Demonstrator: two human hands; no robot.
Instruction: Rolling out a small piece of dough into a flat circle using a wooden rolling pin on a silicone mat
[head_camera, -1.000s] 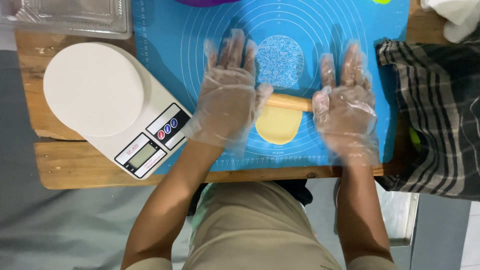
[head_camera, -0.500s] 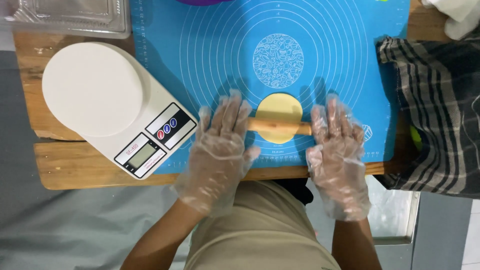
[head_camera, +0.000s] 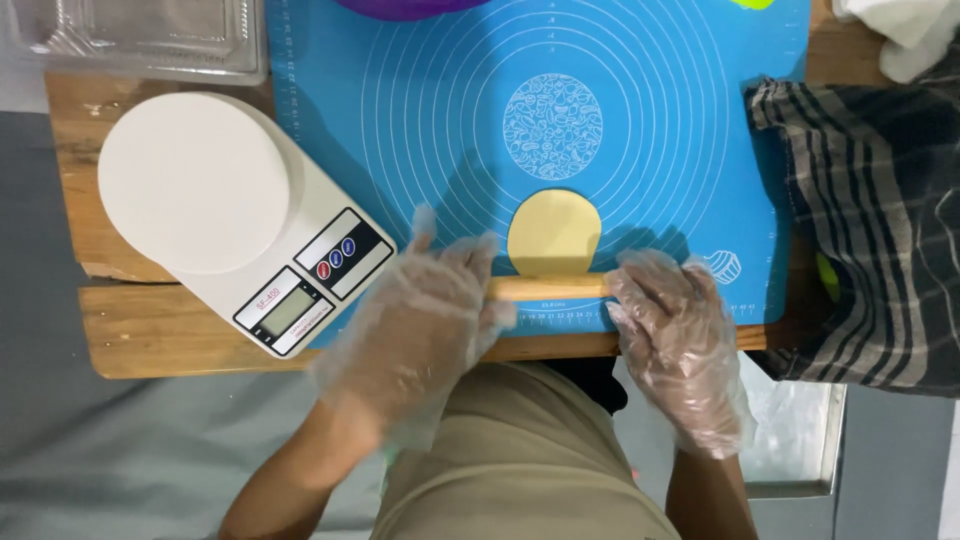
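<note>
**Two gloved hands on a rolling pin at the near edge of the mat**

Head view. Both hands wear loose clear plastic gloves. The left hand (head_camera: 425, 320) lies flat, fingers spread and released, palm pressing on the left end of a wooden rolling pin (head_camera: 548, 287). The right hand (head_camera: 672, 335) rests the same way on the right end, open, gripping nothing. The pin lies crosswise on the blue silicone mat (head_camera: 700, 150), close to the mat's near edge. A pale yellow disc of dough (head_camera: 553, 232) lies flat on the mat just beyond the pin, its near rim touching or slightly under the pin, and below the patterned centre circle (head_camera: 552, 126) of the mat.

Risks, as judged. The pin sits very near the mat's front edge; a further pull toward the body could run it off the mat or off the table. Loose glove film could catch under the pin and wrinkle into the dough. Uneven palm pressure would leave the disc lopsided.

Surface and surroundings. The mat lies on a wooden table (head_camera: 150, 330). Left of the mat stands a white kitchen scale (head_camera: 235, 215), one corner overlapping the mat. Beyond the scale, a clear plastic container (head_camera: 140, 35). Right of the mat hangs a dark checked cloth (head_camera: 870, 220). At the mat's far edge, part of a purple bowl (head_camera: 410, 8) shows. The floor (head_camera: 130, 460) below is grey.
</note>
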